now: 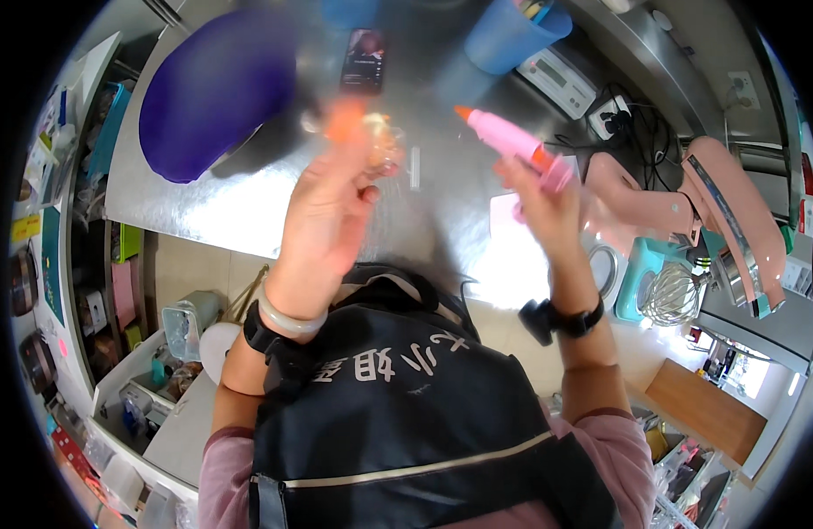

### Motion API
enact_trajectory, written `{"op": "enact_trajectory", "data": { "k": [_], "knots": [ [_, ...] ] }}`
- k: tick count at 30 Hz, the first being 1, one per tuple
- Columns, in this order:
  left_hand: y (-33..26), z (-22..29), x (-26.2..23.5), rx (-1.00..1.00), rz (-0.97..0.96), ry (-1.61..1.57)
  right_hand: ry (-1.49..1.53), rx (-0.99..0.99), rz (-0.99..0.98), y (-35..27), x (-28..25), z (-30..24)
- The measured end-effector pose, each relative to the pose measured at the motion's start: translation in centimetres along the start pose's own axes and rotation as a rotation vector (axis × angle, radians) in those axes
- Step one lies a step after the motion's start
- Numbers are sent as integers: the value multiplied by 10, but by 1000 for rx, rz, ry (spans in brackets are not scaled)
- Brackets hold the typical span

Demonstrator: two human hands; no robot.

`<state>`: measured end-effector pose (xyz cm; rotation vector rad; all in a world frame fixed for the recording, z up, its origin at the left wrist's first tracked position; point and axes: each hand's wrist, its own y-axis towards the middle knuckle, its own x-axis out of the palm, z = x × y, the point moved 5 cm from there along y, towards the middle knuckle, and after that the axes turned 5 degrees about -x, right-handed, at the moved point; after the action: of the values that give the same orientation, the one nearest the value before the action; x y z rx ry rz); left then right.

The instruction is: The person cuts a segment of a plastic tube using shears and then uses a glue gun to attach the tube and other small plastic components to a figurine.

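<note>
My right hand [548, 198] is closed round a pink glue gun [508, 134] with an orange nozzle and orange trigger, its tip tilted up and left over the metal table. My left hand [331, 198] is raised over the table, its fingertips smeared by motion. A blurred orange thing [345, 119] shows at those fingertips, its kind unclear. Just beside my left fingers lies a small heap of pale and orange bits with clear wrapping [384, 145], partly hidden. Between my hands a short clear stick [414, 167] rests on the metal.
A large purple bowl-like shape [217, 93] stands at the left. At the back are a phone [362, 62], a blue cup [517, 35] and a white scale [556, 81]. Black cables [636, 132] and a pink stand mixer [733, 212] with a whisk sit to the right.
</note>
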<state>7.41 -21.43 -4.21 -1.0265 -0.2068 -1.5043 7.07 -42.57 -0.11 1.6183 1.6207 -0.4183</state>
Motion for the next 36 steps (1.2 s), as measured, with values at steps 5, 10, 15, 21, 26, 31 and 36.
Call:
{"op": "enact_trajectory", "data": {
  "k": [5, 10, 15, 21, 26, 31, 36],
  "knots": [
    [3, 4, -26, -76, 86, -167, 934, 686, -23, -8, 57, 106],
    [3, 12, -39, -106, 140, -205, 905, 886, -55, -23, 104, 189],
    [4, 14, -53, -115, 158, -274, 772, 910, -20, -31, 110, 216],
    [8, 9, -56, -134, 179, -287, -531, 420, -47, -20, 95, 165],
    [11, 1, -49, -183, 168, -327, -301, 256, -271, -13, 178, 103],
    [7, 4, -46, -236, 138, -354, 99, 420, -242, -3, 171, 83],
    [6, 0, -42, -204, 106, -330, 1176, 245, 90, 30, 80, -22]
  ]
}}
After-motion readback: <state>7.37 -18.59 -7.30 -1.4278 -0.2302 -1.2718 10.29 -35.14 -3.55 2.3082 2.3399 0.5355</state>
